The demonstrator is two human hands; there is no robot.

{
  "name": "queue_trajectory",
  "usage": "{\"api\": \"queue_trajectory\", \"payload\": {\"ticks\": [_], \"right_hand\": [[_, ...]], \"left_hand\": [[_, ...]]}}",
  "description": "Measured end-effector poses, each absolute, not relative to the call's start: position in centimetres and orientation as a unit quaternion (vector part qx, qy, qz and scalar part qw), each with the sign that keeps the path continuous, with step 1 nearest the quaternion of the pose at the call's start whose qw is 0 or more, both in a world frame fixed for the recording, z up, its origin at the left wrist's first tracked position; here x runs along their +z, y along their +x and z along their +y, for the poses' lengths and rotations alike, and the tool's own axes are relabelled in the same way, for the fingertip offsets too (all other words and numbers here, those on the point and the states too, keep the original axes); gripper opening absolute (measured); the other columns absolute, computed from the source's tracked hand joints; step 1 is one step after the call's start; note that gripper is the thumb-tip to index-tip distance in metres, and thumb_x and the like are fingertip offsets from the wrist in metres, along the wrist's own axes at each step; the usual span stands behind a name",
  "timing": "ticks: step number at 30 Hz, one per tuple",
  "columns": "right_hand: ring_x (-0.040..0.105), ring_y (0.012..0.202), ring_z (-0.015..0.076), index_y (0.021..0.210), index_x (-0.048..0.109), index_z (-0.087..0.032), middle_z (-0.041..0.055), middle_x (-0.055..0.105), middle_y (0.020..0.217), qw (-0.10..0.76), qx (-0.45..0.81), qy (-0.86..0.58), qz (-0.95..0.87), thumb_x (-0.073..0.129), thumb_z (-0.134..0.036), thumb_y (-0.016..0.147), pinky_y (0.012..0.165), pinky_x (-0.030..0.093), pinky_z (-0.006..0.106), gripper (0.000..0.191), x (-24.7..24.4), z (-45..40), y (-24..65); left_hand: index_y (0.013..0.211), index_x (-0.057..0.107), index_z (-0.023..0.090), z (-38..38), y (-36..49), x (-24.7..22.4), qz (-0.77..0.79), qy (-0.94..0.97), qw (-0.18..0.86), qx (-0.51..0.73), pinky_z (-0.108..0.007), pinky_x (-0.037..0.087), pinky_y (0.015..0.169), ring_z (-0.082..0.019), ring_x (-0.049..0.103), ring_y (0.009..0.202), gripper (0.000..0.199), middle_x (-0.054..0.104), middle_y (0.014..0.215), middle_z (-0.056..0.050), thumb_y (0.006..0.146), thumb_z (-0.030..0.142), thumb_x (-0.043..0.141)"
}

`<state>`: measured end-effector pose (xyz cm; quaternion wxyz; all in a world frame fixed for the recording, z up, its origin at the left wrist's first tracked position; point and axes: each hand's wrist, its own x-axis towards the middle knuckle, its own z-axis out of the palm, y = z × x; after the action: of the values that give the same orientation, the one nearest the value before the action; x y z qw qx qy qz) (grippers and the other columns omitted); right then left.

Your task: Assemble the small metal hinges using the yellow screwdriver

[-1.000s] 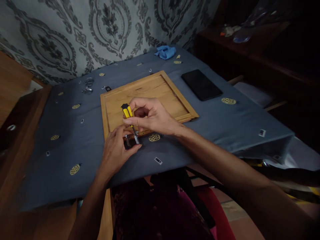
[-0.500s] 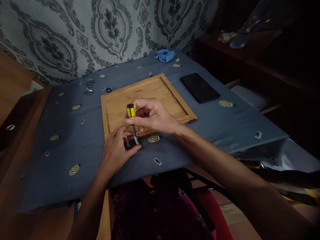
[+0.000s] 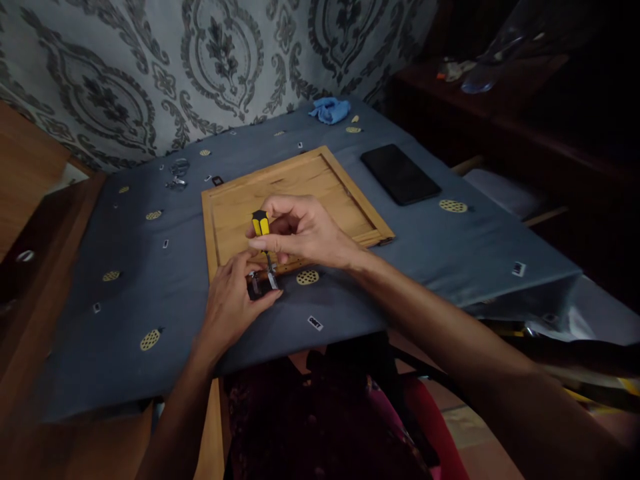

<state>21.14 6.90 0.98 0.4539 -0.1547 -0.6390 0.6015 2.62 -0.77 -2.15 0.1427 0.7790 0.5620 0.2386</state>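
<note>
A yellow and black screwdriver (image 3: pixel 261 225) is pinched in my right hand (image 3: pixel 310 233), its shaft pointing down. The tip meets a small dark piece with shiny metal parts (image 3: pixel 263 285), whose exact kind I cannot make out. My left hand (image 3: pixel 233 297) grips that piece from the left, thumb along its near side and fingers over its far side. Both hands are at the near edge of a framed wooden panel (image 3: pixel 293 177), which lies flat on the table; part of it is hidden behind my right hand.
A blue cloth (image 3: pixel 241 350) with pineapple prints covers the table. To the right of the panel lies a black phone (image 3: pixel 400 175). A crumpled blue rag (image 3: pixel 330 111) sits at the back, and small metal pieces (image 3: pixel 177 175) lie at the back left.
The screwdriver's handle has tilted very slightly to the left, with the fingers of my right hand shifting along. My left hand and the dark piece stay in place.
</note>
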Motion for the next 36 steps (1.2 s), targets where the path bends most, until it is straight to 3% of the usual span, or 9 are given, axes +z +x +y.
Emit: {"api": "queue_trajectory", "payload": {"ticks": [4,8,15,31,36], "right_hand": [[0.053,0.051,0.0043,0.081,0.05,-0.019,-0.0083,0.057,0.07,0.452,0.62,-0.128,-0.628,0.088,-0.043,0.074,0.044,0.048,0.016,0.046,1.17,6.83,20.95],[0.058,0.052,0.0034,0.092,0.059,-0.014,-0.0058,0.059,0.074,0.439,0.611,-0.127,-0.646,0.078,-0.044,0.086,0.048,0.048,0.015,0.036,1.67,6.46,21.29],[0.056,0.051,0.0008,0.082,0.053,-0.017,-0.0058,0.055,0.076,0.529,0.536,-0.135,-0.644,0.07,-0.045,0.093,0.047,0.045,0.014,0.035,1.79,6.37,21.34],[0.058,0.049,0.0038,0.082,0.052,-0.017,-0.0067,0.053,0.069,0.482,0.548,-0.149,-0.667,0.067,-0.032,0.094,0.044,0.043,0.015,0.024,1.13,6.54,21.05],[0.057,0.048,0.0044,0.086,0.055,-0.017,-0.0068,0.056,0.067,0.471,0.573,-0.139,-0.656,0.073,-0.039,0.09,0.044,0.044,0.016,0.029,1.03,6.51,20.97]], "left_hand": [[0.117,0.052,0.023,-0.71,2.63,-2.18,0.57,0.771,0.158,0.236,-0.052,0.053,0.098,-0.032,0.069,0.111,0.049,0.076,0.106,-0.005,0.08,0.03,0.082],[0.118,0.051,0.023,-0.73,2.57,-2.29,0.559,0.778,0.142,0.25,-0.053,0.053,0.098,-0.033,0.068,0.114,0.05,0.075,0.108,-0.007,0.079,0.031,0.082],[0.127,0.049,0.023,-0.82,2.68,-2.14,0.561,0.777,0.141,0.248,-0.053,0.052,0.1,-0.032,0.069,0.115,0.057,0.076,0.11,-0.006,0.08,0.031,0.081],[0.126,0.048,0.024,-0.83,2.67,-2.19,0.554,0.784,0.132,0.247,-0.051,0.052,0.099,-0.031,0.068,0.116,0.055,0.074,0.117,-0.007,0.082,0.031,0.08],[0.12,0.05,0.024,-0.81,2.63,-2.23,0.555,0.784,0.13,0.245,-0.051,0.052,0.1,-0.032,0.068,0.117,0.05,0.074,0.115,-0.007,0.081,0.031,0.08]]}}
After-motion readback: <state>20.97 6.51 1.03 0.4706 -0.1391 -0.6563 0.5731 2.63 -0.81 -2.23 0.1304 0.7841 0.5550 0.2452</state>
